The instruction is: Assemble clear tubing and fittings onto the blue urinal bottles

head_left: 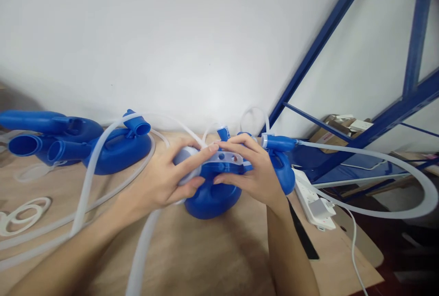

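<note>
Two bare forearms in view, no sleeves showing. Left hand [161, 182] and right hand [252, 172] both bare: no gloves, rings, watch or wristbands visible. Short, unpainted fingernails. Upper arms out of frame.

Both forearms reach forward, left hand [161, 182] and right hand [252, 168] meeting, fingers curled in grasp.

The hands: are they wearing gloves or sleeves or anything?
No. The left hand and right hand are bare: no gloves, rings or watch in view. Both forearms are uncovered too, with no sleeve showing down to the picture's edge.
</note>
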### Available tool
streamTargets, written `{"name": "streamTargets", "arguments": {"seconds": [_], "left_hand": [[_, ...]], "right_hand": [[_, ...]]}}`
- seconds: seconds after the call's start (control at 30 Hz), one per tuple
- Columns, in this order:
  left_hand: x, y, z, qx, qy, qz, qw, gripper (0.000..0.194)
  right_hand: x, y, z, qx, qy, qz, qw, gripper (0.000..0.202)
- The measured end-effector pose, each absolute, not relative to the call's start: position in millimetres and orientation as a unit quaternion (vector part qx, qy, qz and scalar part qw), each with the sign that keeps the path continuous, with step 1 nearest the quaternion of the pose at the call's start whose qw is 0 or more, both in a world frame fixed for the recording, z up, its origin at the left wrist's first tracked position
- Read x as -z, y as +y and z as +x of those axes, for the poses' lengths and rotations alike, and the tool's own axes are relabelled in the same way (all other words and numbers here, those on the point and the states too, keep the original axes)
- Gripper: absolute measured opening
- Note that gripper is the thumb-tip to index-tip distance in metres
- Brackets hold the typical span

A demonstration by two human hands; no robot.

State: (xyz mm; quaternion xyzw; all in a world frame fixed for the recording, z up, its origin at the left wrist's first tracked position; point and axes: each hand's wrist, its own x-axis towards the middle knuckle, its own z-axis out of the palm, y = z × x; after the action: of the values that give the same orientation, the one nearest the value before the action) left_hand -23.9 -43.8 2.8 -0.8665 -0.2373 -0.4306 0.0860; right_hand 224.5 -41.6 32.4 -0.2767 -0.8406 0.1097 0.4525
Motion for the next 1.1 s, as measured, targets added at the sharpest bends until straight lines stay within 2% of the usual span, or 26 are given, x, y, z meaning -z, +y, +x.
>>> {"name": "streamTargets", "arguments": {"seconds": [0.2, 0.33, 0.53, 0.67, 0.83, 0.93, 1.1], "left_hand": [[-7.8, -43.8, -36.1, 0.421, -0.236, -0.873, 0.076, 0.050], [-8.0, -41.9, -33.8, 0.446, -0.238, -0.855, 0.118, 0.041], [-18.9, -49.6, -33.9, 0.446, -0.253, -0.842, 0.167, 0.034], [-20.4, -57.0, -29.5, 0.430, -0.263, -0.857, 0.110, 0.034], [-16.2, -54.3, -23.0, 0.448, -0.260, -0.853, 0.058, 0.016], [-15.4, -52.1, -22.9, 0.481, -0.263, -0.836, 0.035, 0.005], [-17.2, -51.1, -27.8, 0.504, -0.228, -0.833, 0.031, 0.011]], "right_hand": [[-28.8, -45.4, 218.8, -0.299, -0.812, -0.266, 0.424, 0.065], [-23.8, -47.6, 207.7, -0.409, -0.771, -0.259, 0.415, 0.049], [-20.0, -46.2, 199.3, -0.461, -0.746, -0.243, 0.416, 0.031], [-18.0, -47.8, 189.8, -0.435, -0.732, -0.268, 0.450, 0.031], [-13.3, -44.7, 184.7, -0.443, -0.719, -0.273, 0.461, 0.040], [-12.4, -44.9, 185.1, -0.455, -0.726, -0.247, 0.454, 0.036], [-14.6, -53.4, 184.1, -0.497, -0.715, -0.226, 0.437, 0.028]]}}
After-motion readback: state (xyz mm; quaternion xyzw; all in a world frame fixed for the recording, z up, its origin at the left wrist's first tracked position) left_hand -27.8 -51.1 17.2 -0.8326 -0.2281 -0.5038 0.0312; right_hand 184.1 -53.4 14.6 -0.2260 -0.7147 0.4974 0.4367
